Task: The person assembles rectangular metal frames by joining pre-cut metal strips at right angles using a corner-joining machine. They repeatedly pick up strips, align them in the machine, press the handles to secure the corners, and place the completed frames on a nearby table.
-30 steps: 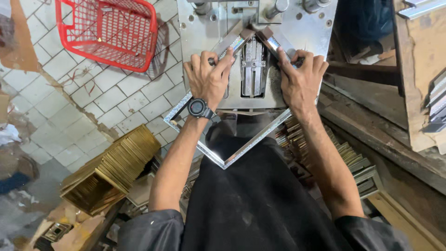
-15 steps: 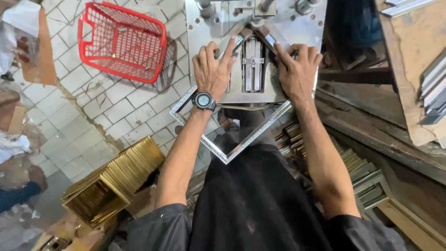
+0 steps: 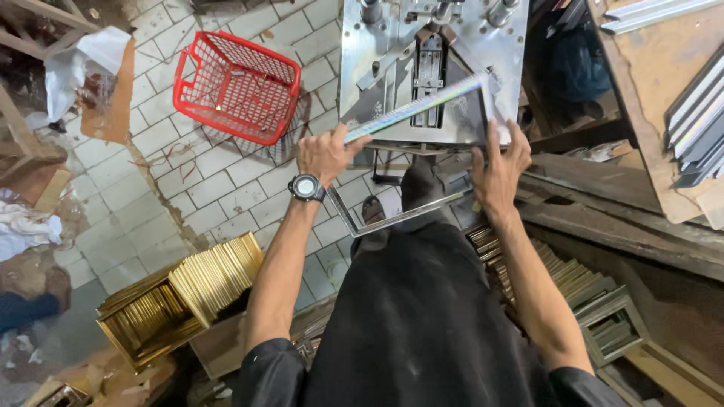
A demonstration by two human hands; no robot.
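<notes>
I hold a silver rectangular picture frame [image 3: 422, 105] in both hands, lifted off the metal joining machine [image 3: 362, 68]. My left hand [image 3: 326, 154], a black watch on its wrist, grips the frame's left corner. At the frame's right side, my right hand [image 3: 499, 167] clasps the edge. The frame's top rail runs slanted across the machine's plate; its lower rail [image 3: 400, 218] hangs over my lap. The machine's central clamp [image 3: 428, 64] is uncovered.
A red plastic basket [image 3: 237, 87] stands on the tiled floor at the left. Stacks of gold frames [image 3: 181, 298] lie at lower left, grey frames [image 3: 603, 309] at lower right. A wooden bench [image 3: 664, 90] with silver mouldings is at the right.
Both hands were pressing the frame's corner flat on the machine. They have since lifted the frame and turned it, so the corner is off the clamp. The camera has also shifted.
</notes>
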